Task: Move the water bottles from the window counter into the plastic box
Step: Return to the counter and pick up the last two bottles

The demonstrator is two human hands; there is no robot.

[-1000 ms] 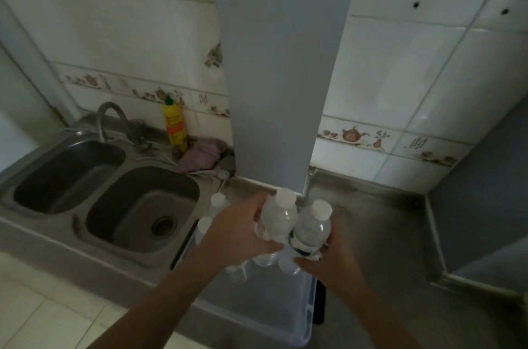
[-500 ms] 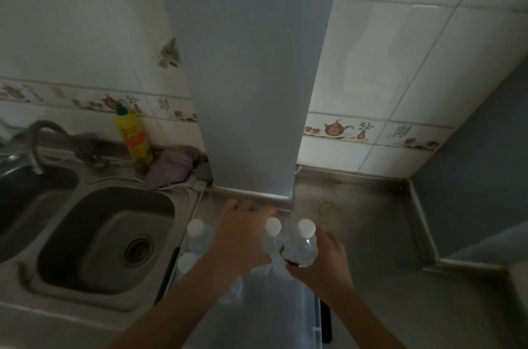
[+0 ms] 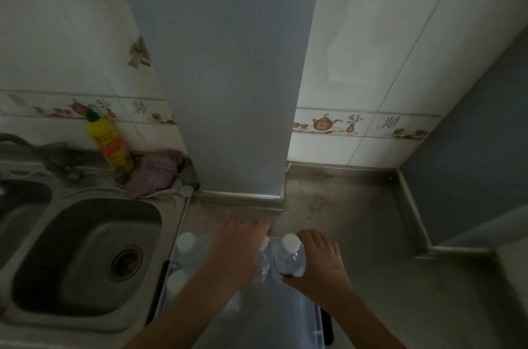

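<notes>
A clear plastic box point(image 3: 315, 320) sits on the counter right of the sink, at the bottom middle. My left hand point(image 3: 237, 248) is shut on a clear water bottle point(image 3: 264, 258) with a white cap, low inside the box's far end. My right hand point(image 3: 321, 265) grips a second white-capped bottle point(image 3: 289, 255) right beside it. Two more bottles stand upright in the box's left side: one point(image 3: 185, 245) near the far corner, one point(image 3: 176, 281) closer to me, partly hidden by my left forearm.
A steel sink basin point(image 3: 85, 251) lies left of the box. Behind it stand a yellow detergent bottle point(image 3: 110, 145) and a purple cloth point(image 3: 155, 171). A grey pillar point(image 3: 228, 77) rises just behind the box. Bare steel counter point(image 3: 371, 234) stretches right to a grey wall.
Both hands have lowered the two bottles down into the box. The view has tilted and shifted right, so the sink's left basin has slid out of frame.
</notes>
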